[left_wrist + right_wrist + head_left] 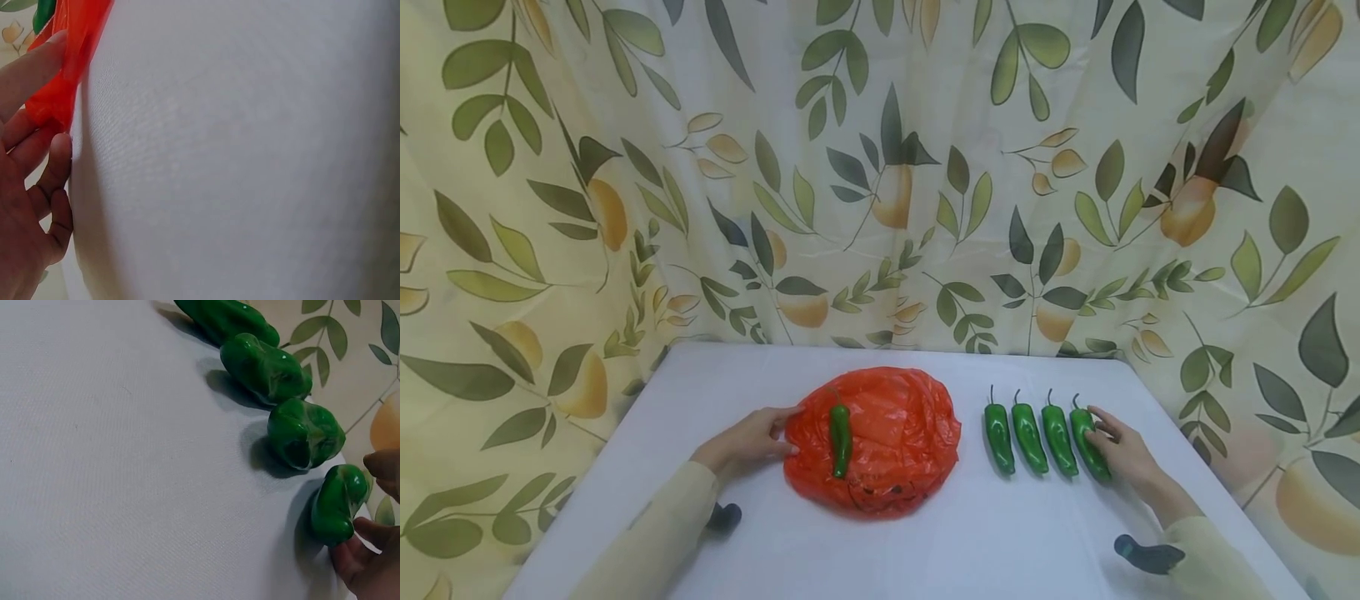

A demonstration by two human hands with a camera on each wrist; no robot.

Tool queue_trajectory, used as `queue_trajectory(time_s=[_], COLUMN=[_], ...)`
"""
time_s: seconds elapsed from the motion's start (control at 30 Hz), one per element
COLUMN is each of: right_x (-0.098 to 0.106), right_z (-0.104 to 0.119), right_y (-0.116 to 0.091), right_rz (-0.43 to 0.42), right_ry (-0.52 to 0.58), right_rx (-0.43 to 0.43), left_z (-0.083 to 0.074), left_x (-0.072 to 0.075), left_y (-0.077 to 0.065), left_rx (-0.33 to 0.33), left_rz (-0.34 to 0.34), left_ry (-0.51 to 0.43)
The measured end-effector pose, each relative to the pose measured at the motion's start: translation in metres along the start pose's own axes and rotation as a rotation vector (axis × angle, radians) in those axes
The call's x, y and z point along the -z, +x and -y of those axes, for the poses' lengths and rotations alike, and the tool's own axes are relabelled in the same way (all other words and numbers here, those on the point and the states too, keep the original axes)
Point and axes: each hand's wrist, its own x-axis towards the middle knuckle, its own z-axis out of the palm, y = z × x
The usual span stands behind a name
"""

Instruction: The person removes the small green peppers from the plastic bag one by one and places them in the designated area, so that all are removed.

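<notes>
A crumpled red plastic bag (895, 425) is spread flat on the table, with one green pepper (841, 442) lying on its left half. My left hand (767, 435) pinches the bag's left edge; in the left wrist view the thumb lies over the red plastic (78, 56) and fingers are behind it. To the right, several green peppers stand in a row, stems pointing away. The rightmost pepper (1088, 442) is held by my right hand (1123, 450) from its right side. The right wrist view shows fingers about that pepper (337, 506), which rests at the table surface.
Left of it in the row are other peppers (1055, 437), spaced slightly apart. A white cloth covers the table (925, 558). Behind and on both sides hangs a leaf-and-fruit patterned curtain (880, 250). Dark straps (1150, 557) show at the sleeves.
</notes>
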Motion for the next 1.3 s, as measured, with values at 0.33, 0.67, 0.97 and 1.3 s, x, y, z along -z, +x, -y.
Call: queue_trajectory(time_s=[0.33,0.67,0.97,1.3], right_x=[0.012,0.004,-0.013,-0.04], right_z=[0.013,0.044,0.076,0.106], right_y=[-0.005,-0.016,-0.027,-0.039], right_rz=[-0.05,-0.104,-0.104,-0.079], right_ry=[0.01,-0.003,-0.022,-0.019], right_rx=[0.013,0.12,0.208,0.357], left_z=[-0.003,-0.004,-0.001,0.001], left_x=[0.002,0.005,0.005,0.002], left_y=[0.0,0.001,0.003,0.0], left_rx=[-0.002,0.045,0.046,0.05], left_rz=[0.006,0.008,0.008,0.016], left_ry=[0.002,-0.048,-0.043,-0.082])
